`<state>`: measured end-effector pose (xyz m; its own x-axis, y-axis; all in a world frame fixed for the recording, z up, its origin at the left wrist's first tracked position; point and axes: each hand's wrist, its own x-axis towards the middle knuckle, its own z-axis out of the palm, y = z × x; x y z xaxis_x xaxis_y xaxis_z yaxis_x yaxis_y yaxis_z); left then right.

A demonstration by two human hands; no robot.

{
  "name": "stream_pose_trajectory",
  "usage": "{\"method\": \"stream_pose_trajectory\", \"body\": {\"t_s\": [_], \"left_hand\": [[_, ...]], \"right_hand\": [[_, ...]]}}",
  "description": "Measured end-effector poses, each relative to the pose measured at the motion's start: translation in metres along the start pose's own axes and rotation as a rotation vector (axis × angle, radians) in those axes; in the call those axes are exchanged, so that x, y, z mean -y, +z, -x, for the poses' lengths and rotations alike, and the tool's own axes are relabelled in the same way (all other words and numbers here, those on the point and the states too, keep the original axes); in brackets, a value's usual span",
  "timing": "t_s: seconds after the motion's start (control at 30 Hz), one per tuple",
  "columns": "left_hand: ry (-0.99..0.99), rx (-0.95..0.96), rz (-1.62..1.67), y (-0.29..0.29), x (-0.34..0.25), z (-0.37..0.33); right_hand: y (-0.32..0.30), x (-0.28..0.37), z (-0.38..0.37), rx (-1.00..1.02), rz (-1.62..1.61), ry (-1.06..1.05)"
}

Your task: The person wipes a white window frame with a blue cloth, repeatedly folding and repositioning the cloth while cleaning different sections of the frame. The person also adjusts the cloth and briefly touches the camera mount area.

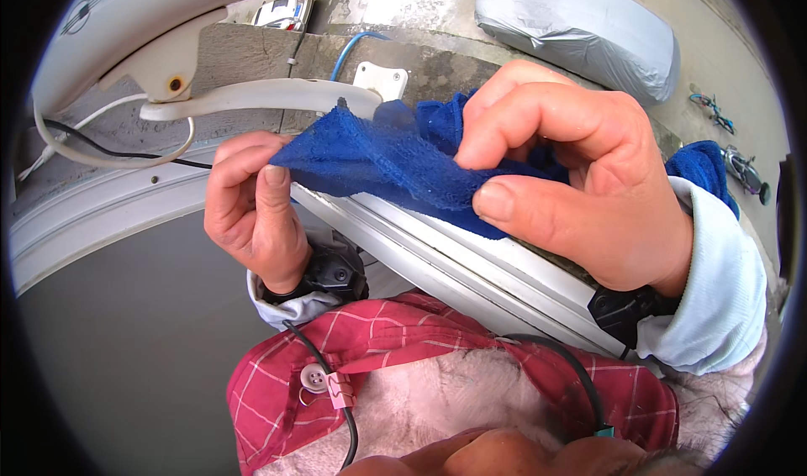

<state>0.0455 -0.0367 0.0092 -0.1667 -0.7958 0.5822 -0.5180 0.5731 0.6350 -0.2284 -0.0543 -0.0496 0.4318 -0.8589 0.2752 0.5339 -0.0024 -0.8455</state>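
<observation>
A blue towel-like cloth [370, 152] is stretched between my two hands above a white window frame. Its left corner is pinched between the thumb and fingers of my left hand [252, 203]. My right hand [580, 165] grips the cloth farther right between thumb and forefinger. Part of the cloth bunches up behind the right hand's fingers. More blue cloth [702, 169] shows past the right wrist; I cannot tell whether it is the same piece. Dark devices are strapped at both wrists.
White window rails [454, 262] run under the cloth. A pale dish [193, 5] on a curved arm [261, 98] juts out at upper left, with cables hanging near it. Far below stand a covered car [580, 35], a white vehicle [284, 11] and a bicycle [713, 112].
</observation>
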Motion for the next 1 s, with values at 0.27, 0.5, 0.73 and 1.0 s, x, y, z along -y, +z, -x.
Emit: {"method": "stream_pose_trajectory", "body": {"t_s": [0.27, 0.5, 0.73, 1.0], "left_hand": [[-0.031, 0.151, -0.183, -0.005, -0.016, -0.004], [-0.167, 0.538, -0.341, -0.018, -0.001, 0.009], [-0.134, 0.329, -0.314, -0.043, 0.017, 0.039], [-0.165, 0.153, -0.222, -0.07, 0.04, 0.076]], "right_hand": [[0.012, 0.007, -0.005, 0.234, -0.025, 0.475], [0.012, -0.022, -0.004, 0.393, 0.2, 0.558], [0.029, -0.009, -0.01, 0.148, 0.036, 0.374], [0.044, 0.056, -0.008, 0.003, 0.335, -0.397]]}}
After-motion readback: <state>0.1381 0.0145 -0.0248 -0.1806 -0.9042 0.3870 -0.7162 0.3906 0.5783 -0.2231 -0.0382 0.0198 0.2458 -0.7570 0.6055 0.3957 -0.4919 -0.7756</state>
